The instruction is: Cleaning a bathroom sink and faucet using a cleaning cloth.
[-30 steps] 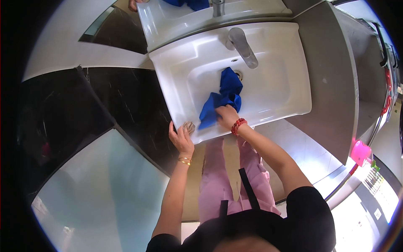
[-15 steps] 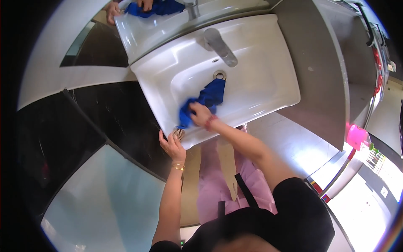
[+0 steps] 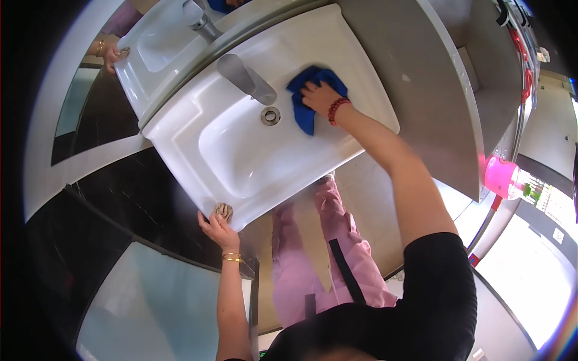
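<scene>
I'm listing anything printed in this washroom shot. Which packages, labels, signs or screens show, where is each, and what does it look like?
Pink bottle: right of the grey counter, lying low near the floor, rounded, bright pink.
Its label: on the bottle's right end, a band in green, white and red; print too small to make out.
Small pale sign or tag: right edge, on the bright floor area; blurred.
No screens show.

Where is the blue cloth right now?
In the head view, the blue cloth lies under the right hand on the white sink, at its back rim just right of the faucet.
</scene>
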`<act>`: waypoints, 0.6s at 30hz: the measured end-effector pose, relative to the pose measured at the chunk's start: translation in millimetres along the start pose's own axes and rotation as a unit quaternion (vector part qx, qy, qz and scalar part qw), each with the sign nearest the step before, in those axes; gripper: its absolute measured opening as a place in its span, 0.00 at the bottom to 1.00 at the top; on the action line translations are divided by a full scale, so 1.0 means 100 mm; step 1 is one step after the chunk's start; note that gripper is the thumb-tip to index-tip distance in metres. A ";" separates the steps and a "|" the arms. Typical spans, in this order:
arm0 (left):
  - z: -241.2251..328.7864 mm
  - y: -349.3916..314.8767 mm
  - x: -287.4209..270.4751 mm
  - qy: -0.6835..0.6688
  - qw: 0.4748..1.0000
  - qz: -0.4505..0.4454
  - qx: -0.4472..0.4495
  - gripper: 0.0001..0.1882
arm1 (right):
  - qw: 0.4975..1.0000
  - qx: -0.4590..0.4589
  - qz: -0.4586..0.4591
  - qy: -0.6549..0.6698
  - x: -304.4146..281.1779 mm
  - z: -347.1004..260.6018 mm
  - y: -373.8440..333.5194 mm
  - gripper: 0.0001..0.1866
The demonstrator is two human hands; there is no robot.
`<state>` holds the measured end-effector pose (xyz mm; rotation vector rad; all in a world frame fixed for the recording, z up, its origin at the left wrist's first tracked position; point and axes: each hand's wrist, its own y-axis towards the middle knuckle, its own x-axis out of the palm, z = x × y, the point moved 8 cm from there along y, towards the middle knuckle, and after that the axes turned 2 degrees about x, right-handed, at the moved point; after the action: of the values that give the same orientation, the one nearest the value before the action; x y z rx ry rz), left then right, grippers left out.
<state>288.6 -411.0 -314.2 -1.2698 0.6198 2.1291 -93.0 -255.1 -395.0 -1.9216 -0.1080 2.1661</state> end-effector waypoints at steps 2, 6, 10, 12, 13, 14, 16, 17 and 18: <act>-0.01 -0.04 -0.01 0.003 1.000 -0.001 -0.005 0.17 | 0.989 0.115 -0.093 -0.010 0.00 0.13 -0.23 0.11; -0.03 -0.05 -0.02 0.013 1.000 -0.008 -0.016 0.17 | 0.961 0.226 0.054 0.149 -0.60 0.37 -0.49 0.14; 0.08 0.02 0.02 -0.017 1.000 -0.007 -0.017 0.15 | 0.832 0.445 0.310 0.115 -0.94 1.04 -0.46 0.16; 0.01 -0.01 0.04 -0.031 0.999 -0.005 -0.032 0.15 | 0.838 0.524 0.121 0.089 -0.63 0.84 0.07 0.17; 0.01 0.00 0.07 -0.056 0.997 -0.006 -0.044 0.14 | 0.841 0.526 0.075 0.100 -0.50 0.68 0.38 0.15; 0.02 0.02 0.09 -0.057 0.998 -0.009 -0.040 0.14 | 0.862 0.474 0.076 0.162 -0.45 0.38 0.69 0.15; -0.01 -0.02 -0.06 -0.010 1.000 -0.011 -0.016 0.16 | 0.814 0.356 0.364 0.278 -0.93 -0.31 0.80 0.16; -0.03 -0.05 -0.09 -0.011 1.000 -0.013 -0.013 0.16 | 0.817 0.334 0.381 0.277 -0.91 -0.46 0.82 0.17; -0.01 -0.03 -0.04 -0.005 1.000 -0.013 -0.022 0.16 | 0.819 0.313 0.400 0.266 -0.84 -0.46 0.76 0.18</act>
<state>292.6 -410.3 -311.7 -1.2832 0.5526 2.1382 -49.2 -352.9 -336.2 -2.2156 1.5437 1.5296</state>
